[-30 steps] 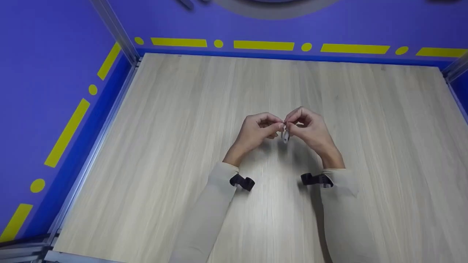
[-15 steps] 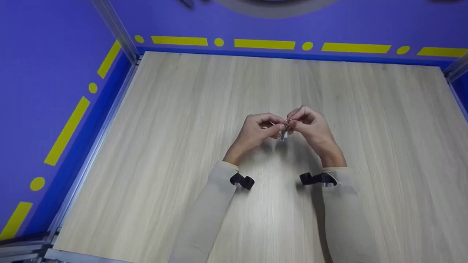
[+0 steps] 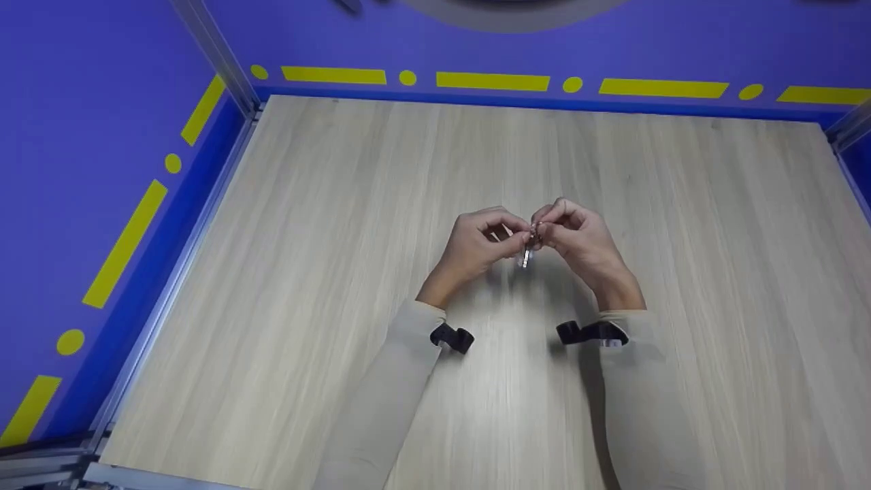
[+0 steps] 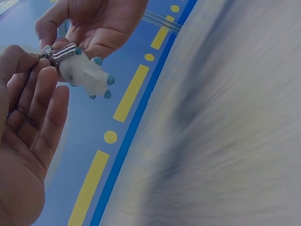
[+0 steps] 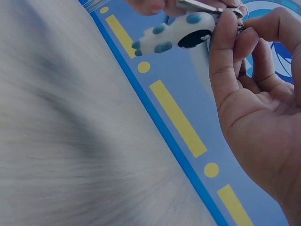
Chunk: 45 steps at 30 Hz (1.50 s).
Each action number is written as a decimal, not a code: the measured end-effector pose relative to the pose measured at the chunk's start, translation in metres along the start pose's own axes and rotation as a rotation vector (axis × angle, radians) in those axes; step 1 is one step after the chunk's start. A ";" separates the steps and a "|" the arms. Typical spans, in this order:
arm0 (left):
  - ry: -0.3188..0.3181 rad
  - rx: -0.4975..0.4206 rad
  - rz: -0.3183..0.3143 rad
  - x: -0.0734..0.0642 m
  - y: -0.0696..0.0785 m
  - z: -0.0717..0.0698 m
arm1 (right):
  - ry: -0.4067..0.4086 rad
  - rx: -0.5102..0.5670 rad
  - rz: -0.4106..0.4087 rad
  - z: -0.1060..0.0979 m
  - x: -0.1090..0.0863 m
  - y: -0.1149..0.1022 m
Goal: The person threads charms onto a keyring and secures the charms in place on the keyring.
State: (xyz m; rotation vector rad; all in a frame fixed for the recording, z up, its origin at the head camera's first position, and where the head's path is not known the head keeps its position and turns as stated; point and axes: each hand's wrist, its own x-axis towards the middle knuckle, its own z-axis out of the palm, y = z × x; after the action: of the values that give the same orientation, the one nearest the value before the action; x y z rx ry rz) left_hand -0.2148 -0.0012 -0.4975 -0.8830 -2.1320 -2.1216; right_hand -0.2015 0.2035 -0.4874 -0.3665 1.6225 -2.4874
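Note:
Both hands meet in front of the body, above the table. Thumb and fingertips of my left hand (image 3: 476, 238) pinch a small metal key ring (image 4: 43, 55). From the other side my right hand (image 3: 582, 235) pinches the same ring, seen close up in the right wrist view. A silver key (image 4: 63, 54) with a grooved blade hangs from it, pointing down in the head view (image 3: 525, 258). Beside the key dangles a white figurine charm (image 5: 176, 34) with teal feet and a black face. The fingertips partly hide the ring.
A wood-grain table (image 3: 340, 204) lies under the hands. Blue panels (image 3: 88, 102) with yellow dashes and dots rise at its left and back, joined by a metal frame post (image 3: 214, 51). Black camera straps (image 3: 452, 338) sit on both wrists.
The hands stay nearly in place, with the right fingertips shifted slightly to the right. The hanging pieces have turned, and the thin key now shows below the fingers.

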 end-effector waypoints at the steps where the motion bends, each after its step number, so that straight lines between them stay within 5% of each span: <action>1: 0.002 0.003 0.005 0.000 0.000 0.000 | 0.002 0.009 0.004 0.000 0.000 0.000; 13: 0.049 0.053 0.053 -0.001 0.001 0.003 | 0.070 0.031 0.041 0.006 0.001 -0.001; 28: 0.264 0.380 0.408 0.001 -0.003 0.016 | 0.121 0.118 0.024 0.016 0.004 0.002; 34: 0.280 0.497 0.420 0.001 -0.002 0.014 | 0.162 -0.069 0.022 0.013 0.003 -0.005; 45: 0.273 0.584 0.410 0.001 0.001 0.010 | 0.163 -0.487 -0.134 0.015 -0.003 -0.020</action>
State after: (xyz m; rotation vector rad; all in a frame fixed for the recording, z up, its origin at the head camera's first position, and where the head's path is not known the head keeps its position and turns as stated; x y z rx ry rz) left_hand -0.2109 0.0086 -0.4970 -0.8095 -2.0271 -1.2442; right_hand -0.1946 0.1989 -0.4638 -0.3413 2.3433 -2.2310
